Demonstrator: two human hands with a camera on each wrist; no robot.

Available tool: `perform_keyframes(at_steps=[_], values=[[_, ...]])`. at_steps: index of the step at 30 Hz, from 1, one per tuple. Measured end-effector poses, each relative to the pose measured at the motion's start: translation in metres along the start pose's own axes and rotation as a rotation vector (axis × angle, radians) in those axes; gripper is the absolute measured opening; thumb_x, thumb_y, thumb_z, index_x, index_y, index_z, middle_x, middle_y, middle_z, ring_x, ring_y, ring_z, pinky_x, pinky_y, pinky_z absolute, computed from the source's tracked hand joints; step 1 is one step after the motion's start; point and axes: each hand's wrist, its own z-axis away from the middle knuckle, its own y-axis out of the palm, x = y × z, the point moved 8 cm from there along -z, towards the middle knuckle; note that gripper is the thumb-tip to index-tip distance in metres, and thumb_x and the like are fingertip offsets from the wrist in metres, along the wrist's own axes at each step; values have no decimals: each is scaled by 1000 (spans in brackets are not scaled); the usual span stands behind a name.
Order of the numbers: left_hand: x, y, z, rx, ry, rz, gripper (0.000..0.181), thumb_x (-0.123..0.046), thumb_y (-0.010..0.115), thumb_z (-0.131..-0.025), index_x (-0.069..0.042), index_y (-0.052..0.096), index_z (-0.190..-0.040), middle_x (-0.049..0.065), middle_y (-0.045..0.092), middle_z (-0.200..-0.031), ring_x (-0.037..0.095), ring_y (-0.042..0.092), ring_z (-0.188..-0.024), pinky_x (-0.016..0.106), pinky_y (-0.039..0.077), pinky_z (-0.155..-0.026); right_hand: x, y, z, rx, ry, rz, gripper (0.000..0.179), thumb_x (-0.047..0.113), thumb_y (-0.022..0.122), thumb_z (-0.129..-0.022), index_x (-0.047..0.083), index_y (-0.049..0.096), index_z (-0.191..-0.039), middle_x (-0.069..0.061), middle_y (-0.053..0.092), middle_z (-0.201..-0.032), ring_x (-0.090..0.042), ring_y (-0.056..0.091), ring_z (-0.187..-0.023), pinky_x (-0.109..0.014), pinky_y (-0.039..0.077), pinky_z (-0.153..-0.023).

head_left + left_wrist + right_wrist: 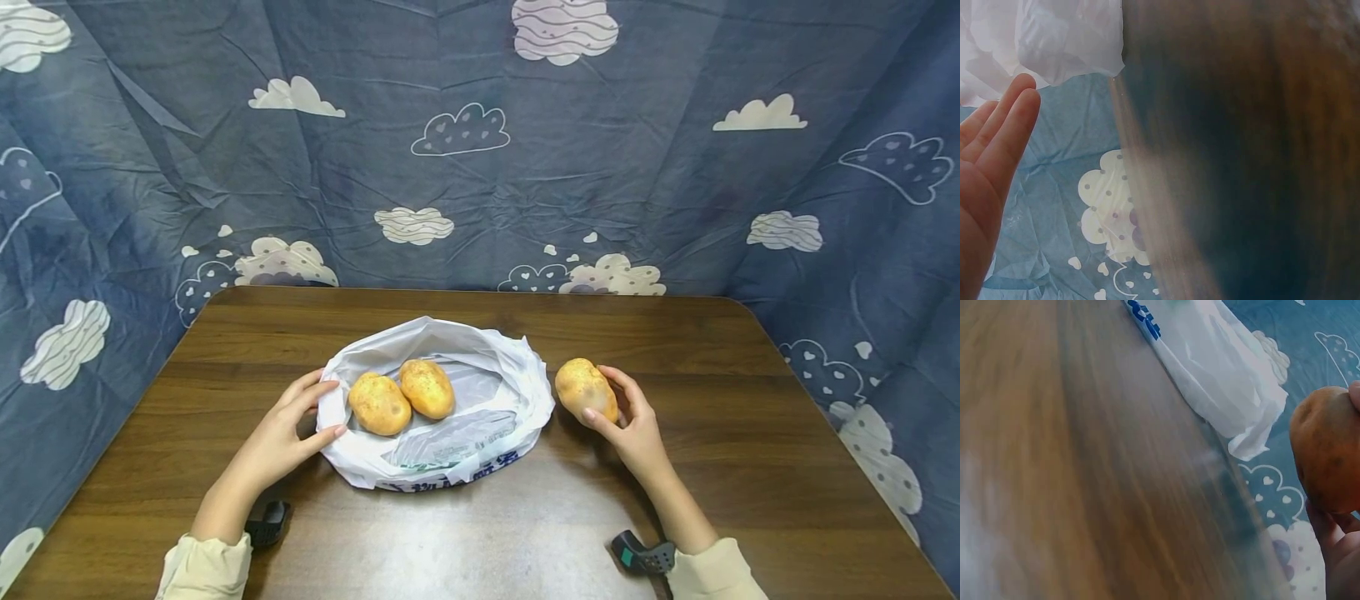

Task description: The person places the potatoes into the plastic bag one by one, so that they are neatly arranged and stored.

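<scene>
A white plastic bag (536, 400) lies with its mouth spread wide on the table, blue print along its front side. Inside it, toward the left, two potatoes (380, 404) (427, 389) rest side by side. My left hand (273, 442) is at the bag's left rim, thumb and fingers spread apart. In the left wrist view its straight fingers (1013, 134) reach the edge of the white plastic. To the right of the bag, my right hand (636, 429) grips a third potato (581, 390) between thumb and fingers. The right wrist view shows this potato (1329, 450) beside the bag (1229, 394).
The brown wooden table (750, 467) has rounded far corners. Behind it hangs a dark blue cloth (637, 167) with white clouds. Black devices (267, 525) (642, 553) are strapped at both wrists, near the cream sleeves.
</scene>
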Motion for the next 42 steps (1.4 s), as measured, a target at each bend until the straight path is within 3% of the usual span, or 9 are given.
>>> perform_keyframes(at_steps=[5,11,17,26,33,42], values=[[-1,-1,0,-2,7,-1,56,-2,74,-71,6,49,-120,22,37,-130,32,44,-109,43,48,-82,15,11,-4,3,-8,-12,59,-17,60,-75,-8,35,-128,-18,40,-125,-13,45,-109,-16,43,-88],[0,0,0,3,5,4,56,-2,73,-72,5,49,-121,21,37,-130,32,43,-109,43,48,-82,7,16,-10,-27,-25,-43,63,-16,64,-73,-3,39,-129,-17,41,-125,-16,46,-108,-17,43,-88],[1,0,0,3,-1,7,56,-3,74,-72,5,49,-121,21,36,-131,31,47,-107,42,48,-82,25,29,-16,-27,-58,-31,63,-19,64,-70,-7,40,-127,-22,43,-124,-15,45,-108,-17,42,-89],[-1,0,0,1,2,16,55,-2,73,-72,5,49,-121,21,36,-130,31,51,-102,42,48,-82,53,58,-26,12,-88,-44,62,-19,64,-70,-12,38,-125,-24,42,-124,-23,44,-109,-19,40,-92],[0,0,0,5,-2,7,56,-2,74,-72,5,49,-121,21,36,-131,30,47,-106,43,48,-83,64,82,-31,51,-134,-13,63,-17,67,-68,-13,39,-124,-27,41,-124,-34,42,-110,-21,39,-93],[0,0,0,7,-7,14,56,-3,74,-72,5,49,-121,21,36,-131,30,51,-101,42,47,-83,65,108,-37,77,-109,29,62,-9,71,-69,-9,42,-124,-22,43,-125,-29,43,-111,-24,42,-92]])
